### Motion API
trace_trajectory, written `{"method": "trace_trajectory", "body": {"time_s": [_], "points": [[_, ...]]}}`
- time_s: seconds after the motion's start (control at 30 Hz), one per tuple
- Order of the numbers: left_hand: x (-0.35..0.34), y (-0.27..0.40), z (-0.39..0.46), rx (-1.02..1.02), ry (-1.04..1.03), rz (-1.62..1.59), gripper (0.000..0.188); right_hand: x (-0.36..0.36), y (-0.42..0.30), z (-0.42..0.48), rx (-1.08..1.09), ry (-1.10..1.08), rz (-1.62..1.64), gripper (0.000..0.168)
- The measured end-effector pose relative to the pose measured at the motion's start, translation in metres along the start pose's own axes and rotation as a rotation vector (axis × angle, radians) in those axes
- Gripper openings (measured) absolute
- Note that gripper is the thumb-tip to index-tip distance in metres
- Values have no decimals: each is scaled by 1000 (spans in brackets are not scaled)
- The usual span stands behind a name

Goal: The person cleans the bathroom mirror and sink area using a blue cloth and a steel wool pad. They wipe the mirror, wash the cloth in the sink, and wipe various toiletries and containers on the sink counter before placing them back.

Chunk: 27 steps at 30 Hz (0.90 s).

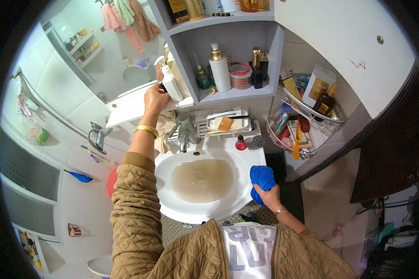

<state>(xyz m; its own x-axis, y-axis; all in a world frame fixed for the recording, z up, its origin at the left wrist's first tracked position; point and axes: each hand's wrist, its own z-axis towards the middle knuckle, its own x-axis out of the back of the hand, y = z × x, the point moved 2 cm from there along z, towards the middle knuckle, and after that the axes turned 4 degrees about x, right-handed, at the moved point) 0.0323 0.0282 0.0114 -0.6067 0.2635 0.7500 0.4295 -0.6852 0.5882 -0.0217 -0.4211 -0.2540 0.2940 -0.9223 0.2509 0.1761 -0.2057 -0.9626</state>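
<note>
My left hand (156,98) reaches up to the white shelf ledge (132,111) below the mirror. Its curled fingertips meet a small dark object (163,87), mostly hidden, beside a white pump bottle (171,83); whether they grip it cannot be told. Down at the sink's right edge, my right hand (269,198) holds a bunched blue cloth (263,177). Between my arms lies the white washbasin (181,208), with cloudy brownish water (202,181) in it. The chrome faucet (185,130) stands at the basin's back, next to a beige cloth (164,134).
Behind the basin, a rack carries a soap dish with an amber soap bar (226,123). A small red bottle (241,143) and a steel wool scourer (256,142) sit at the back right corner. Bottles fill the grey cabinet (235,99). A loaded wire corner rack (309,153) hangs right.
</note>
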Motion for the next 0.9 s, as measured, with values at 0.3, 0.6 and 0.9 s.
{"method": "trace_trajectory", "body": {"time_s": [0.3, 0.6, 0.9], "points": [[10, 0, -9, -14, 85, -26, 32, 0, -11, 1, 20, -14, 30, 24], [8, 39, -64, -212, 287, -294, 45, -1, 0, 0, -23, -3, 13, 28], [1, 38, -55, -182, 312, -134, 50, 0, -9, -2, 15, 37, 24, 25]]}}
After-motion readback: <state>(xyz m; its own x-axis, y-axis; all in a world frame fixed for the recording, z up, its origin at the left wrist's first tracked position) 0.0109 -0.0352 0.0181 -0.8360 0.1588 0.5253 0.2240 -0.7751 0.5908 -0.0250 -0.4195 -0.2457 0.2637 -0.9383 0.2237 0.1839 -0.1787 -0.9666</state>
